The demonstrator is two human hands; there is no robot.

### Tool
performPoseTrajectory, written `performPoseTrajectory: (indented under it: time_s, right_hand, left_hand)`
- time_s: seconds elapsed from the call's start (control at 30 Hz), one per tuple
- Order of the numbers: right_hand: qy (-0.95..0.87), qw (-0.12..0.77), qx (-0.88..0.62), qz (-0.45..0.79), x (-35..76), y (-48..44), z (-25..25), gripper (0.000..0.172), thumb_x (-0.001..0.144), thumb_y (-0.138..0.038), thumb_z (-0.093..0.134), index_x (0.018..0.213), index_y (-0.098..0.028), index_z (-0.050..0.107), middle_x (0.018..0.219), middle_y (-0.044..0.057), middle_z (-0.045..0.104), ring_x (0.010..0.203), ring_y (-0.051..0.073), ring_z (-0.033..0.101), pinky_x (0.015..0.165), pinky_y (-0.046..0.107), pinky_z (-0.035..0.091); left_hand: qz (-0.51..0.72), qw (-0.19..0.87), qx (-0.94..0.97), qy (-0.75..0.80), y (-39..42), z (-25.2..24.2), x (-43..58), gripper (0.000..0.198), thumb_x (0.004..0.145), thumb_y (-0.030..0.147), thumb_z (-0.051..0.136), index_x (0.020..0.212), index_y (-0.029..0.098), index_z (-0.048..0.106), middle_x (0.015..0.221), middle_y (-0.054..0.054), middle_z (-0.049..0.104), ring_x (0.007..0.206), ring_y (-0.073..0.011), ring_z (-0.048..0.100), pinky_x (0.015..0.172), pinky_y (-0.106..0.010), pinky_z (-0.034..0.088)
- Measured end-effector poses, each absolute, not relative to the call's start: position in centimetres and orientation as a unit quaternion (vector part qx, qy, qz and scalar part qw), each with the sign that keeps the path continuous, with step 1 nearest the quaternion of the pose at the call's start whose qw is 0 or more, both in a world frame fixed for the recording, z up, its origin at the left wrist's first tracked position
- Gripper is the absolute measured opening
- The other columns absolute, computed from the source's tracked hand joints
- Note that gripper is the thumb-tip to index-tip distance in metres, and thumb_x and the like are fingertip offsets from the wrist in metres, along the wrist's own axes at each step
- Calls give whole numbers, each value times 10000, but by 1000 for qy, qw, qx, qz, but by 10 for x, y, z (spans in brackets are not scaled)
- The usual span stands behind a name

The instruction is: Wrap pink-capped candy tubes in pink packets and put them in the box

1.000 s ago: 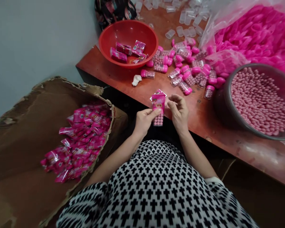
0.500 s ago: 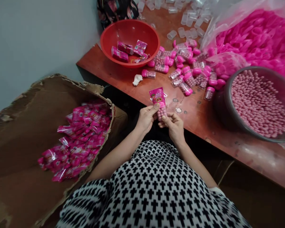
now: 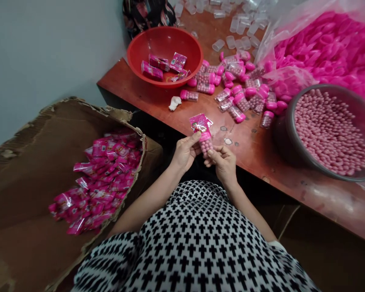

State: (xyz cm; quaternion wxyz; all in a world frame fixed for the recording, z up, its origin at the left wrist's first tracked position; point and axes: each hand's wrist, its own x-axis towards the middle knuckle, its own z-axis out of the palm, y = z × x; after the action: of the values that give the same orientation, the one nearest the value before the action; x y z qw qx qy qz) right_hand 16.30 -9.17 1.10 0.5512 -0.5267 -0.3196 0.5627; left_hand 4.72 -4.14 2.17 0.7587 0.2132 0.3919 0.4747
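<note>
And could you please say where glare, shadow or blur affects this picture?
In the head view: pale glare on the tabletop at lower right and on pink packets in the box; deep shadow beneath the tabletop's front edge; the bottle in the left hand and right hand slightly soft.

Our left forearm point(image 3: 147, 206) and right forearm point(image 3: 253, 211) slant forward and inward, both bare. Our left grip point(image 3: 185, 155) pinches, its thumb stretched forward and inward; our right grip point(image 3: 225, 165) pinches just beside it, slightly lower, its fingers point(image 3: 224, 150) curled.
</note>
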Motion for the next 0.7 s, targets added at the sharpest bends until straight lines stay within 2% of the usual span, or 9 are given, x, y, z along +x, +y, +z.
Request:
performPoseTrajectory:
  time_s: [0.1, 0.27, 0.47, 0.7]
  right_hand:
    - [-344, 551, -550, 525, 162, -95, 9, 253, 710, -363, 738, 839, -186, 611, 652, -29, 683, 488, 102, 617, 465, 231, 538]
    - [-382, 559, -575, 460, 161, -100, 6, 241, 735, -353, 721, 877, -189, 617, 659, -39, 659, 515, 93, 615, 489, 226, 539]
    - [-348, 574, -561, 483, 158, -98, 9, 254, 727, -367, 722, 859, -176, 618, 667, -25, 695, 487, 92, 610, 457, 219, 527]
    - [-371, 558, -565, 481, 159, -100, 4, 231, 734, -352, 720, 852, -176, 628, 677, -25, 693, 498, 88, 608, 465, 210, 519]
  left_hand:
    - [468, 760, 204, 403, -41, 19, 47, 351, 572, 383, 822, 659, 107, 623, 694, -67, 676, 666, -160, 650, 634, -278, 512]
    - [477, 738, 205, 432, -43, 17, 55, 374, 511, 362, 857, 641, 102, 622, 624, -27, 640, 577, -115, 603, 610, -265, 506]
    - [510, 686, 200, 479, -56, 20, 62, 393, 538, 415, 833, 560, 106, 592, 534, 13, 567, 500, -74, 531, 507, -204, 452]
    - [512, 727, 181, 421, -54, 16, 59, 382, 574, 405, 825, 717, 101, 643, 676, -43, 666, 612, -118, 621, 607, -241, 504]
